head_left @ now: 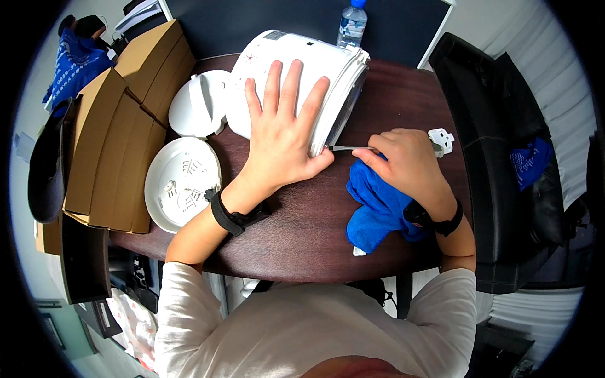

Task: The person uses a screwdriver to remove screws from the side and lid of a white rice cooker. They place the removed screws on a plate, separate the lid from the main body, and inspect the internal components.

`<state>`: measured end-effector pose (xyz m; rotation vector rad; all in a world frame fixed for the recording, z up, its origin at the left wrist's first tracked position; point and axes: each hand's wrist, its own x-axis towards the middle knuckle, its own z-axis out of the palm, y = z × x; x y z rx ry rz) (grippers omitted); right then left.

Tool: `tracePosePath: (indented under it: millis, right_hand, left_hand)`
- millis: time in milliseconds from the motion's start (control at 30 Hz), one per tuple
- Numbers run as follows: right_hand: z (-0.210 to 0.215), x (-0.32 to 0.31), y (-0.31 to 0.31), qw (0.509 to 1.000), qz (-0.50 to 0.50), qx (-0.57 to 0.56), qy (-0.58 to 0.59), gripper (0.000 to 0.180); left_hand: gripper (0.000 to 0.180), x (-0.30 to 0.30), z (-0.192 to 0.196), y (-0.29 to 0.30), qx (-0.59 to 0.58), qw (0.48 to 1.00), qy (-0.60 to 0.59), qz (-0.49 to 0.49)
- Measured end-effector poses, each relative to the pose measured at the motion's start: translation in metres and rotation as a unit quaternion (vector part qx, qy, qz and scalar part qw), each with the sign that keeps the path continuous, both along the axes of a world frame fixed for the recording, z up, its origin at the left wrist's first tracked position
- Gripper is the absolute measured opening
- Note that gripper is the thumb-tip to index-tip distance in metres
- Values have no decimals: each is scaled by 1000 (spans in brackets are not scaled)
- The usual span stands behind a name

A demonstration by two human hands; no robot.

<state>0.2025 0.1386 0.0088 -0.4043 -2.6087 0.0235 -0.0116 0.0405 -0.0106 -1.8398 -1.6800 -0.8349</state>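
A white rounded appliance (pixel 277 57) lies on its side on the dark wooden table. My left hand (pixel 280 126) rests flat on its casing, fingers spread, with the thumb by the near corner of its rim. My right hand (pixel 406 157) is closed around a screwdriver (pixel 346 148), whose metal shaft points left to that corner; its tip is too small to make out clearly. Under my right hand and wrist lies a crumpled blue cloth (pixel 375 217). Left of the appliance sit a round white cover (pixel 183 110) and a shallow white dish-like part (pixel 157 195) with small loose pieces in it.
Brown cardboard boxes (pixel 113 151) stand along the table's left side. A water bottle (pixel 351 26) is behind the appliance, before a dark partition (pixel 252 19). A white plug-like piece (pixel 442 140) lies beyond my right hand. A black chair (pixel 472 164) stands at the right.
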Motion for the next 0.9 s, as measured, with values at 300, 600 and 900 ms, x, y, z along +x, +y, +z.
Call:
tracePosePath:
  millis: [300,600,900]
  right_hand:
    - [3,7,-14,1000,9,-25,-1,36]
    - [7,30,-35,999,19,-45,2,35]
    - [3,35,-40,999,26,-31,11,35]
  left_hand:
    - [90,6,10,-13,-20,1000,16,-16]
    - [101,24,24,-32,-52,997,-18,-63]
    - [96,27,23,-37,-76,996,24,-36]
